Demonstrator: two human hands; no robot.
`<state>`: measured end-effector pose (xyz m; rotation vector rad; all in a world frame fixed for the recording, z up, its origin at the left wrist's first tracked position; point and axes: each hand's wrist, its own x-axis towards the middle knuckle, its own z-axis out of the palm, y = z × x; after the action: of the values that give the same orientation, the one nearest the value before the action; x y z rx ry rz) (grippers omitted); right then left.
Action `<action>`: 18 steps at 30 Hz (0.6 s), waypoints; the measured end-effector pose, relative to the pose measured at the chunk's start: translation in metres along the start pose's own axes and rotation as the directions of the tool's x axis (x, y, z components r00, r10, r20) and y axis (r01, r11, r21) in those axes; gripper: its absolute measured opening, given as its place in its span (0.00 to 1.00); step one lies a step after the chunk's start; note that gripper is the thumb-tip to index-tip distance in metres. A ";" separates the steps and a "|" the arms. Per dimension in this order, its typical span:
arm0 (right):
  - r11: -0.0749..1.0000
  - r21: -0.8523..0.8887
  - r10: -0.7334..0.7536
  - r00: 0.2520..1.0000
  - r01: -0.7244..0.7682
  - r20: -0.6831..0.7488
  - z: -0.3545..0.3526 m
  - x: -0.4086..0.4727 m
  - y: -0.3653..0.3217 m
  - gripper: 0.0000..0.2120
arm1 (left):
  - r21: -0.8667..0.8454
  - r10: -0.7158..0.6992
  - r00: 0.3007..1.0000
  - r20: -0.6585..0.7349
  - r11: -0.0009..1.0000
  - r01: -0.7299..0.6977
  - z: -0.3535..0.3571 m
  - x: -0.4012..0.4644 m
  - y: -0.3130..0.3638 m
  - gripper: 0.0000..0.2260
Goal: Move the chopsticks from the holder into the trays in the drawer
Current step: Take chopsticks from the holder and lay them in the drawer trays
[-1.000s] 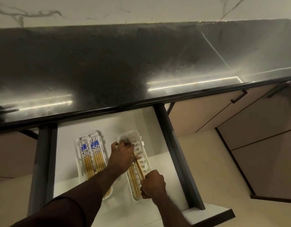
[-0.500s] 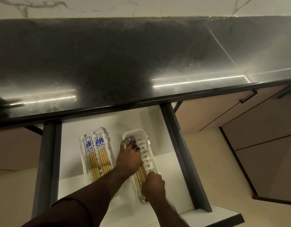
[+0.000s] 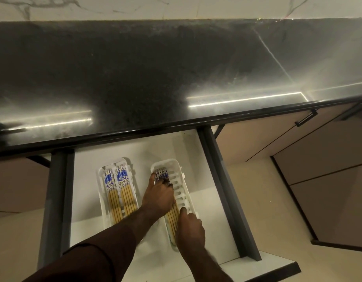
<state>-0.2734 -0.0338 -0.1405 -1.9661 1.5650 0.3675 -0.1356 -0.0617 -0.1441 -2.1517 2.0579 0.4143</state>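
Left hand (image 3: 158, 197) fingers lie flat on chopsticks (image 3: 172, 217) in right tray (image 3: 187, 192); right hand (image 3: 189, 231) forefinger presses them near their tips, other fingers curled

Two trays (image 3: 184, 176) side by side in drawer (image 3: 84, 180)

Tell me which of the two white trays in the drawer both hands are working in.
The right tray: the left hand and right hand both rest on its chopsticks. The left tray lies apart, untouched, holding two full rows.
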 end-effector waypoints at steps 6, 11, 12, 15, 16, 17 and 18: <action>0.999 0.026 -0.024 0.999 0.023 0.022 -0.007 -0.002 -0.001 0.27 | -0.018 0.001 1.000 -0.002 1.000 -0.001 0.001 -0.002 -0.003 0.16; 0.999 0.029 -0.043 0.998 0.044 -0.049 -0.028 -0.007 -0.010 0.21 | -0.041 0.030 1.000 -0.005 0.999 -0.030 -0.011 -0.008 -0.003 0.19; 0.998 0.034 -0.045 0.997 0.047 -0.068 -0.035 -0.008 -0.013 0.19 | -0.042 0.040 0.999 -0.007 0.998 -0.040 -0.016 -0.010 -0.004 0.19; 0.997 0.045 -0.055 0.990 0.061 -0.128 -0.059 -0.016 -0.023 0.15 | -0.050 0.061 0.998 -0.028 0.997 -0.063 -0.036 -0.018 -0.003 0.20; 0.997 0.046 -0.059 0.986 0.067 -0.155 -0.067 -0.020 -0.026 0.13 | -0.067 0.068 0.997 -0.042 0.995 -0.071 -0.043 -0.021 -0.003 0.20; 0.997 0.044 -0.059 0.981 0.068 -0.184 -0.074 -0.024 -0.029 0.12 | -0.087 0.076 0.995 -0.064 0.993 -0.082 -0.050 -0.025 -0.003 0.19; 0.997 0.041 -0.052 0.975 0.062 -0.214 -0.082 -0.029 -0.033 0.11 | -0.105 0.086 0.992 -0.092 0.990 -0.096 -0.058 -0.030 -0.003 0.18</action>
<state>-0.2616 -0.0553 -0.0510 -2.0639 1.6271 0.0965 -0.1274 -0.0495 -0.0801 -2.1786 2.2375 0.4626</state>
